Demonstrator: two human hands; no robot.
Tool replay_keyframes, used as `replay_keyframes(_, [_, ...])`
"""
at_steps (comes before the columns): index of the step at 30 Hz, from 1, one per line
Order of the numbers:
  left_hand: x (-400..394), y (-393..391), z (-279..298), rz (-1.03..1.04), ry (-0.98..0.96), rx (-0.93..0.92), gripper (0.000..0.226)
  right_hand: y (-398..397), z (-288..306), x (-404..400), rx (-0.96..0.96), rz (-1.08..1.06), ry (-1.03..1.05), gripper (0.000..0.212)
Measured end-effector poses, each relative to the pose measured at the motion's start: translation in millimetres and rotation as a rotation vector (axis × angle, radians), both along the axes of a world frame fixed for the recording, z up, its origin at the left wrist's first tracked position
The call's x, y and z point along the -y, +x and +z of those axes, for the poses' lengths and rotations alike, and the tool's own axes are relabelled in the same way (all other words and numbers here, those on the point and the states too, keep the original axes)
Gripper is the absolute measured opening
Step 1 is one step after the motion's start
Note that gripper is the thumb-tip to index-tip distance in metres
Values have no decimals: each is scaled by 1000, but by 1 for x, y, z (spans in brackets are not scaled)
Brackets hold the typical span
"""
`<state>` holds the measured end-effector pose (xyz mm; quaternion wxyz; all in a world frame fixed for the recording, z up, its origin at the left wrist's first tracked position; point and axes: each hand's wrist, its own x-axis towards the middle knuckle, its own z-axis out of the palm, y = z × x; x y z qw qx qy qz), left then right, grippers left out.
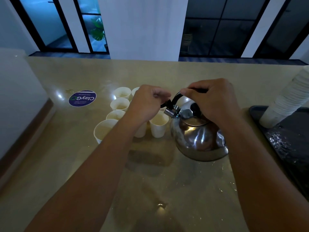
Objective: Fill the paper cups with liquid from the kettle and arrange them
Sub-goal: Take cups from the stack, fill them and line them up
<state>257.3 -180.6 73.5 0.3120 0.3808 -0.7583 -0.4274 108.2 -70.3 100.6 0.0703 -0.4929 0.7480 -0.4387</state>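
Observation:
A shiny steel kettle (199, 138) stands on the beige counter (150, 181), its spout pointing left over a white paper cup (158, 125). My right hand (212, 102) grips the kettle's black handle from above. My left hand (147, 104) pinches the black spout cap at the spout's tip. Several white paper cups with pale liquid stand in rows to the left: one at the far end (122, 92), one behind it (119, 104), another (115, 115) and the nearest (103, 129). My left forearm hides some of the cups.
A tall stack of white paper cups (291, 99) leans on a dark wet tray (291, 141) at the right. A round blue sticker (82, 98) lies on the counter to the left. A white box (18, 97) stands at the far left. Water drops speckle the counter near me.

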Motion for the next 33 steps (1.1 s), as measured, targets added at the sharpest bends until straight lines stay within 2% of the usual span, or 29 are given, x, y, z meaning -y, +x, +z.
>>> replay_keyframes(4, [6,4,-3,28,-7,0,31,5,7,8,-53,31,10,21])
replay_keyframes(15, [2,4,1,16,38,17,41,6,20,17,-185,76,108,23])
replay_keyframes(33, [4,4,-1,20,59,30,45,2,22,20,-204,93,134,24])
